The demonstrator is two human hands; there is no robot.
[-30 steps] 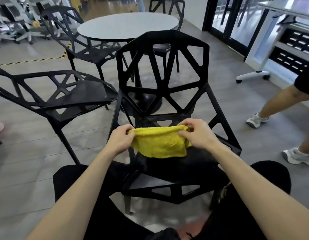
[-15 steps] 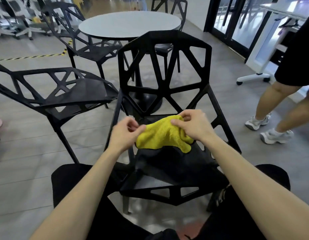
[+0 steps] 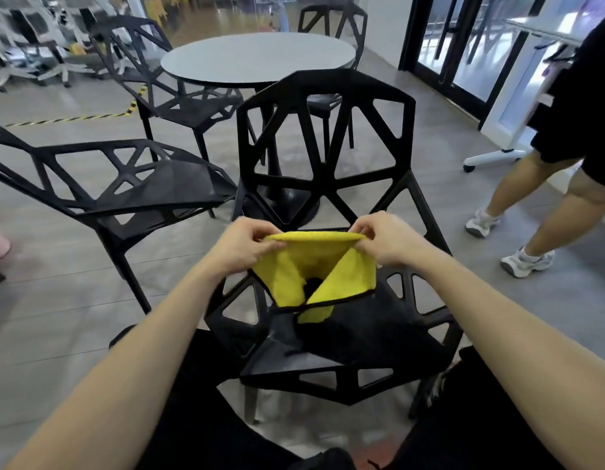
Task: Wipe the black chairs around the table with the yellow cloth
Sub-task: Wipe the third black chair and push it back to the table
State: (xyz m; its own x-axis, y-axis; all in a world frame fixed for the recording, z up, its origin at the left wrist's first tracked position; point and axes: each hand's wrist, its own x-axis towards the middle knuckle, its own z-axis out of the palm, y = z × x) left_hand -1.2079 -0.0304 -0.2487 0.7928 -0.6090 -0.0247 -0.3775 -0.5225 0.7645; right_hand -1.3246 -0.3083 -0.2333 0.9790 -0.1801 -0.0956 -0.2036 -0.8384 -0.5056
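The yellow cloth (image 3: 316, 269) hangs stretched between both hands above the near black chair (image 3: 328, 184): the left hand (image 3: 245, 244) pinches its top edge at 9 o'clock, the right hand (image 3: 384, 240) pinches it at 3 o'clock.

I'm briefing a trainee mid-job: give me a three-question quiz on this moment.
1. True or false: the cloth lies flat on the seat.
2. Which hands hold the cloth? A) left only B) right only C) both
3. Fill in: the nearest chair has its back toward the round ____.

Key:
1. False; it is held up by its top edge, lower part hanging toward the seat.
2. C; the left hand and right hand each pinch an end.
3. table.
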